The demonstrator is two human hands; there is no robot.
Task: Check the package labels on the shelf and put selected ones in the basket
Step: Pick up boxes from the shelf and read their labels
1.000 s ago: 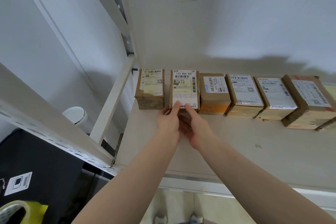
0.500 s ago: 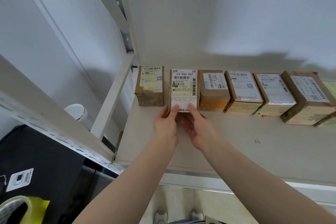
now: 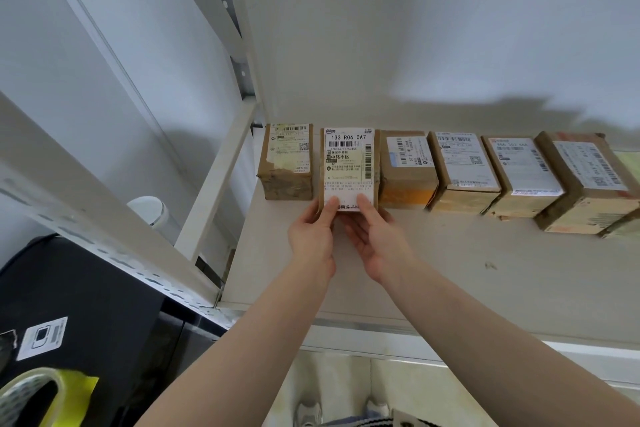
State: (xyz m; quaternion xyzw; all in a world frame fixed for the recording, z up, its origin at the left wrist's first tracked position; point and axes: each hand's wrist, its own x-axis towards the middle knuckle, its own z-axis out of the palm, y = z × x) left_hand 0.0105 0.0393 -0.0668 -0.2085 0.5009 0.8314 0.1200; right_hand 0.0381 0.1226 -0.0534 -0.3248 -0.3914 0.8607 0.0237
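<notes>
1. The white shelf (image 3: 433, 274) fills most of my view, its board running from the metal upright (image 3: 214, 184) on the left off to the right edge.
2. Below left I see a black case (image 3: 86, 305) with a small white sticker (image 3: 43, 336) on it; the sticker's print is too small for me to read.
3. Six cardboard packages stand in a row along the back of the shelf board, each with a white shipping label facing up.
4. The far-right package (image 3: 585, 184) is the biggest; its label carries barcodes, but I cannot read the text.
5. The second package (image 3: 349, 166) from the left is the one I hold. It is tipped forward out of the row, touching the orange-fronted package (image 3: 407, 173) on its right, with a narrow gap to the leftmost package (image 3: 287, 163).
6. Its label (image 3: 349, 163) reads "133 R06 0A7" in large type, with barcodes beneath and along the right side, and bold Chinese characters "中铭小区" lower down.
7. My left hand (image 3: 311, 236) grips the package's lower left corner, thumb pressed on the label's bottom edge.
8. My right hand (image 3: 377, 239) grips the lower right corner likewise, thumb on the label, fingers under the box.
9. A roll of yellowish tape (image 3: 38, 395) sits at the bottom left corner.
</notes>
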